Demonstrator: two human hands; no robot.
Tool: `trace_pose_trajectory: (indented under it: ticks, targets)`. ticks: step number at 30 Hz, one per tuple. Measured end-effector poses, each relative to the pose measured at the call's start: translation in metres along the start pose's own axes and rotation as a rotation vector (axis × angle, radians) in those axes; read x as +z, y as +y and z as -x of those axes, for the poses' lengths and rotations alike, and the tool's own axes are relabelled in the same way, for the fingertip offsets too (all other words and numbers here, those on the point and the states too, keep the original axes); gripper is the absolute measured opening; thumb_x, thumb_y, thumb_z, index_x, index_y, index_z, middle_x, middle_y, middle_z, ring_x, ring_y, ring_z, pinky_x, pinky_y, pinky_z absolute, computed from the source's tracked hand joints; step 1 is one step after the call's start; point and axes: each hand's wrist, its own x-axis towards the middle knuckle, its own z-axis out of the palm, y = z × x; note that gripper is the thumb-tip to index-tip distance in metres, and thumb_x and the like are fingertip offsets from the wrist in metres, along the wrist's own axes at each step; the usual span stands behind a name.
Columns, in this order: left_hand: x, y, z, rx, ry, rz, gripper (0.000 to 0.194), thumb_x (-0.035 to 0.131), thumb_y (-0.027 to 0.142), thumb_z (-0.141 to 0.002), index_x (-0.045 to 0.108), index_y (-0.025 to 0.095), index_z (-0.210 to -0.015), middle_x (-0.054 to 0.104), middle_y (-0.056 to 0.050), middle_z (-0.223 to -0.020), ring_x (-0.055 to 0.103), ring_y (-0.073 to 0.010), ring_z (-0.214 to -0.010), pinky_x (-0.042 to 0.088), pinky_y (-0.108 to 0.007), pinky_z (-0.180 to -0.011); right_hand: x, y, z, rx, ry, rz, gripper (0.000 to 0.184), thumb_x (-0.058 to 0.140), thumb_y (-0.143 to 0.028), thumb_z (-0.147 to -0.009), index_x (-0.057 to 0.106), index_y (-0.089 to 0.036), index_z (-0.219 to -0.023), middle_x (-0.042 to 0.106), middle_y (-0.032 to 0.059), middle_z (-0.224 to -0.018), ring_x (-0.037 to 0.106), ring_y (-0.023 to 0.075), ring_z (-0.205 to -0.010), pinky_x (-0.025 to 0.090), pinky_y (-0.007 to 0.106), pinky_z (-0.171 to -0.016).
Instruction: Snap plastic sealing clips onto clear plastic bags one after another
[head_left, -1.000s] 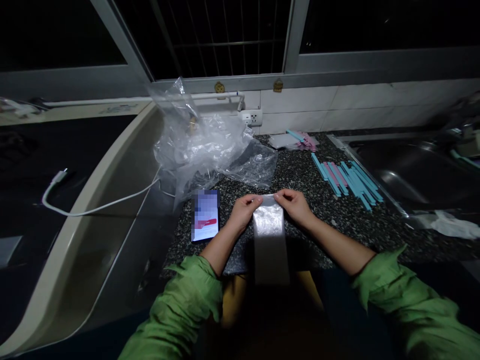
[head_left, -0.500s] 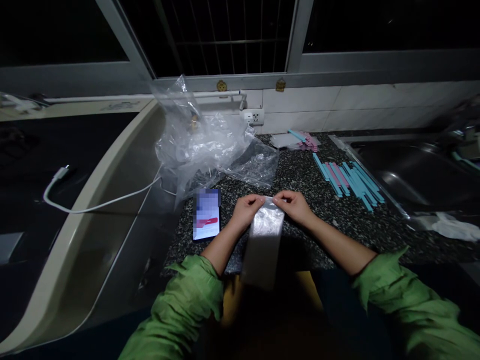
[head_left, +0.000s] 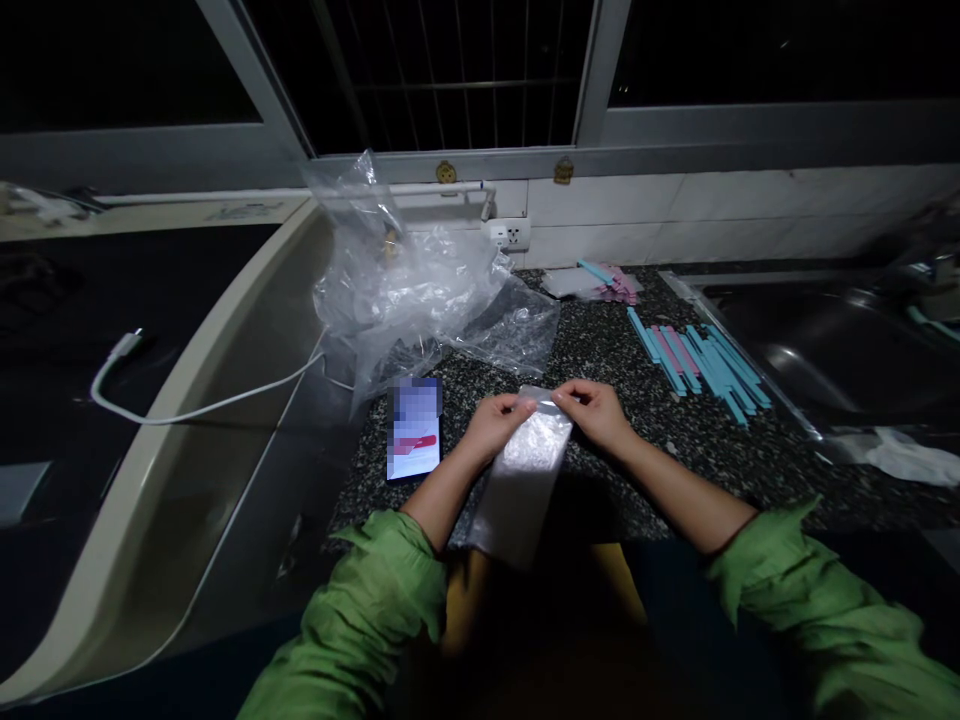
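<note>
The 2 hands meet over the worktop's front edge, the left hand (head_left: 501,420) and the right hand (head_left: 592,408) just apart, thumbs and fingertips pinched. Both forearms slant inward from the near side, green sleeves pushed up toward the elbows.

The phone (head_left: 414,430) stands close beside the left forearm (head_left: 444,497).

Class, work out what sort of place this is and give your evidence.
Probably a home kitchen: there is a metal sink set beside a speckled stone counter, with a tiled wall behind.
</note>
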Motion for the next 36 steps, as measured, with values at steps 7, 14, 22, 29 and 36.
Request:
trace_pose_trajectory:
  ticks: [7, 14, 22, 29, 36]
  targets:
    - [0.002, 0.000, -0.001, 0.015, -0.037, -0.080, 0.037, 0.069, 0.049, -0.055, 0.065, 0.012, -0.062, 0.055, 0.003, -0.052, 0.043, -0.0090, -0.050, 0.029, -0.021, -0.051, 0.004, -0.004, 0.000, -0.005, -0.044, -0.009, 0.024, 0.059, -0.040, -0.064, 0.060, -0.016, -0.060, 0.060, 0.0011, -0.059, 0.052, 0.0123, -0.057, 0.040, 0.025, -0.057]
    - [0.004, 0.004, 0.001, -0.044, -0.080, -0.076, 0.042, 0.068, 0.053, -0.053, 0.060, 0.012, -0.057, 0.047, 0.004, -0.047, 0.035, -0.0069, -0.047, 0.023, -0.021, -0.048, 0.000, -0.007, -0.001, 0.012, 0.020, -0.033, 0.023, 0.060, -0.038, -0.062, 0.060, -0.015, -0.060, 0.060, 0.0008, -0.059, 0.050, 0.0117, -0.057, 0.039, 0.024, -0.057]
    - [0.005, 0.005, 0.001, -0.063, -0.126, -0.096, 0.050, 0.064, 0.061, -0.053, 0.057, 0.012, -0.056, 0.044, 0.005, -0.046, 0.035, -0.0067, -0.046, 0.024, -0.021, -0.048, 0.001, -0.008, -0.006, 0.004, -0.020, -0.027, 0.027, 0.063, -0.042, -0.061, 0.062, -0.015, -0.060, 0.060, 0.0013, -0.059, 0.050, 0.0117, -0.057, 0.037, 0.024, -0.055]
    - [0.002, -0.001, -0.002, -0.066, -0.128, -0.066, 0.055, 0.061, 0.066, -0.052, 0.055, 0.012, -0.058, 0.046, 0.005, -0.048, 0.036, -0.0061, -0.046, 0.025, -0.021, -0.047, -0.006, -0.014, -0.030, -0.007, -0.111, -0.010, 0.032, 0.064, -0.047, -0.059, 0.061, -0.015, -0.059, 0.056, -0.0002, -0.054, 0.045, 0.0097, -0.051, 0.033, 0.022, -0.048]
    - [0.000, -0.003, -0.006, -0.125, -0.092, -0.005, 0.053, 0.062, 0.064, -0.054, 0.056, 0.012, -0.059, 0.052, 0.002, -0.049, 0.044, -0.0090, -0.046, 0.029, -0.022, -0.048, -0.004, -0.015, -0.048, -0.062, -0.117, 0.024, 0.033, 0.063, -0.047, -0.060, 0.060, -0.014, -0.058, 0.054, -0.0011, -0.053, 0.042, 0.0087, -0.050, 0.032, 0.022, -0.048]
